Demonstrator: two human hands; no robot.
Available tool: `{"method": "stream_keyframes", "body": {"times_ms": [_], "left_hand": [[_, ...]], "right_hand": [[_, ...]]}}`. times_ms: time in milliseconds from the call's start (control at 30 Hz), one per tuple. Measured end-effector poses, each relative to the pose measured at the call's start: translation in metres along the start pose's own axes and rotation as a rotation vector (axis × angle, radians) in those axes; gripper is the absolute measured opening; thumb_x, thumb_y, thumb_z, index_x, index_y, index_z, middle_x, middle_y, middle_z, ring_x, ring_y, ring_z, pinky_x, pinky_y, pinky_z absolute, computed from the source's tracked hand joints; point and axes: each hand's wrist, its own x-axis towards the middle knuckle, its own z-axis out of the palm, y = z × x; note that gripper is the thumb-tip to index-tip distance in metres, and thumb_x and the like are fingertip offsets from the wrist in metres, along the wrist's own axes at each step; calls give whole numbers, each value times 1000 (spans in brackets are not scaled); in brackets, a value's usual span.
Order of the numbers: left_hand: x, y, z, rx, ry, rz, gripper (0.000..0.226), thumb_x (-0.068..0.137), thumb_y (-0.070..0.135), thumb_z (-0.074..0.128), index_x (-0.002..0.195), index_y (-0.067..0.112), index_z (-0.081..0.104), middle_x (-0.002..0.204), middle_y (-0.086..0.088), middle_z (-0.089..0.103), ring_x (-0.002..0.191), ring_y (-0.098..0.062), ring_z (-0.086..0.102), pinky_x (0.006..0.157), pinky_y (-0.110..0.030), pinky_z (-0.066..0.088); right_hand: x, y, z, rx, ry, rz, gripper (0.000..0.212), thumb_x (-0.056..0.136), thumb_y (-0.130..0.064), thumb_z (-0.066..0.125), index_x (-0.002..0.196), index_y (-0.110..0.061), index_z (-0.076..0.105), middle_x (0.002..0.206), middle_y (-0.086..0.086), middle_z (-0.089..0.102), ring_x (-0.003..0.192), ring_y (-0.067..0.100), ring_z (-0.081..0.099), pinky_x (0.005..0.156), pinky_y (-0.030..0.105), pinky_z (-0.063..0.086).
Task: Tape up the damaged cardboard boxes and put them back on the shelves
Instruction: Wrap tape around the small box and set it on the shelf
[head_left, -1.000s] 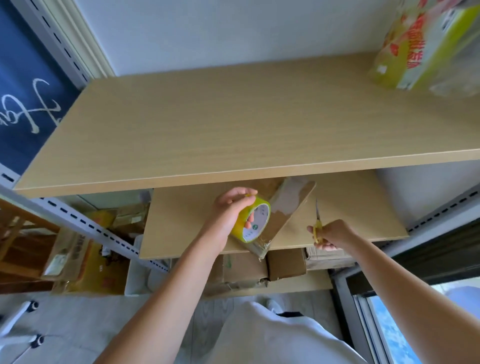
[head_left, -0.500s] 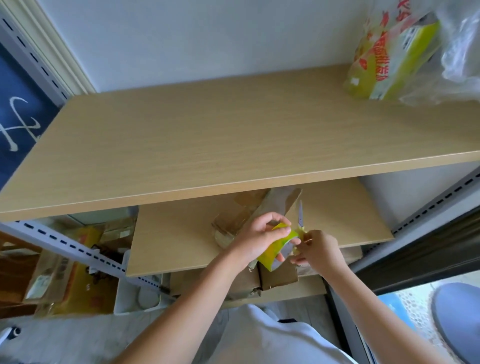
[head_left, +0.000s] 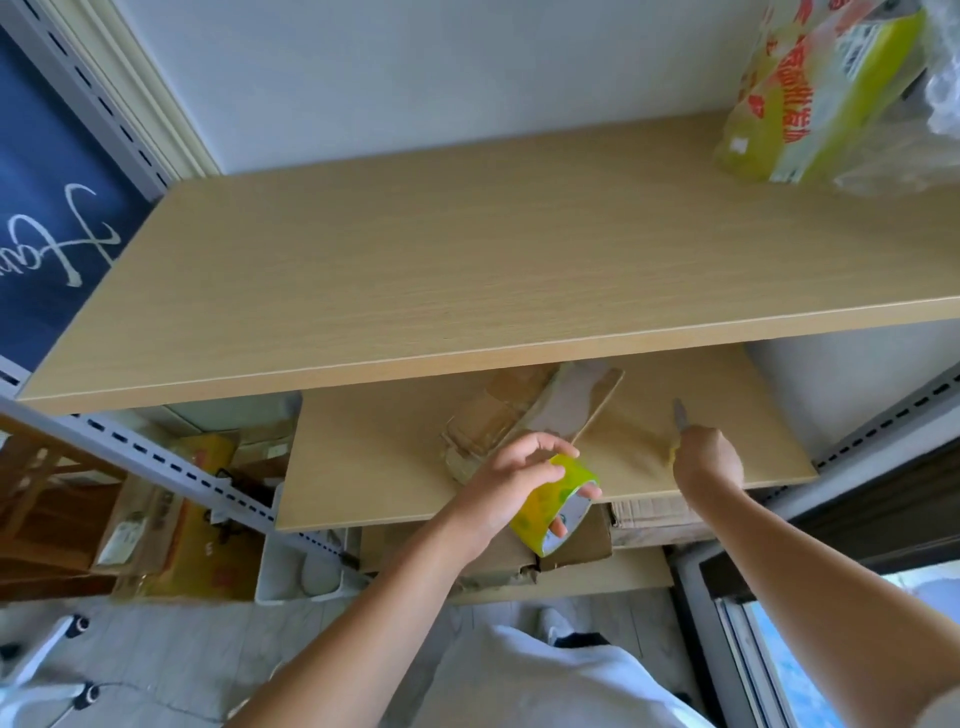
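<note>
A flattened, torn brown cardboard box (head_left: 524, 410) with clear tape on it lies on the middle shelf (head_left: 374, 467), partly hidden under the top shelf (head_left: 415, 270). My left hand (head_left: 511, 480) grips a yellow-green roll of tape (head_left: 556, 506) just in front of the box, at the shelf's front edge. My right hand (head_left: 706, 460) is to the right of the box and holds a small knife (head_left: 679, 415) with its blade pointing up and away.
A yellow and red package (head_left: 815, 98) in plastic wrap sits at the top shelf's right end. More cardboard boxes (head_left: 571, 545) fill the shelf below. Yellow boxes (head_left: 171, 530) and a white bin (head_left: 296, 571) stand lower left. Perforated metal uprights (head_left: 171, 462) frame the shelves.
My hands met at the tape roll half a second ago and have since parted. The right hand with the knife moved right; the left hand lowered the roll toward the shelf edge.
</note>
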Motion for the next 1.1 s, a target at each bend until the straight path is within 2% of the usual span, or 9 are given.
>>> {"method": "stream_keyframes", "body": {"times_ms": [133,200,300,400,567,733,867,1000,1100], "left_hand": [[-8,0,-9,-19,41,5,17,100,1,43,112,6,54,84,-2,77,65,-12,69,51,-21,52],[-13,0,-16,-54,61,15,17,100,0,44,114,3,53,85,-6,76,62,-13,68,51,-23,52],[-21,1,-27,-1,104,31,18,100,2,47,116,4,54,85,1,76,62,-13,67,52,-23,53],[-29,1,-33,68,142,37,17,100,3,50,113,11,57,83,13,75,69,-3,70,55,-17,53],[-43,2,-41,211,218,-21,24,91,21,62,108,37,65,83,11,73,70,-12,70,58,-20,52],[-66,-7,-47,182,254,-6,41,87,36,63,125,48,54,98,4,74,75,-27,72,72,-46,58],[-92,-11,-49,212,278,76,34,95,42,58,124,58,52,99,7,74,71,-22,70,76,-46,58],[-109,-8,-48,168,558,80,33,102,29,54,135,26,54,78,4,74,58,-15,63,57,-27,53],[-128,1,-47,85,589,171,26,103,30,52,124,17,62,75,-5,70,57,-17,58,59,-32,50]], "right_hand": [[-3,-12,-6,-68,-58,-7,65,94,3,42,154,-14,26,106,18,67,71,26,63,56,33,51],[-14,-28,-16,-83,19,-70,36,97,-7,44,130,-8,58,116,20,66,63,22,60,52,30,48],[-50,-55,-25,172,190,-376,38,100,-38,44,88,-14,72,72,2,68,54,14,59,65,36,57],[-106,-80,-35,460,10,-648,38,90,-61,52,82,-31,73,66,-14,69,65,1,65,61,19,51],[-149,-106,-27,555,-107,-684,8,84,-23,77,77,-22,74,64,-16,69,66,-8,63,59,4,42],[-163,-124,-24,474,-39,-756,12,85,-11,71,74,-16,71,65,-11,66,64,1,63,54,7,41],[-180,-139,-19,410,39,-870,20,84,-2,68,71,-13,58,68,-5,59,60,11,53,54,18,39],[-208,-167,-32,403,141,-1096,19,86,-3,60,70,-10,53,72,-3,52,66,13,46,57,19,36],[-223,-191,-58,299,161,-1215,15,87,-3,63,75,-9,58,77,-2,54,74,17,50,59,30,46]]}}
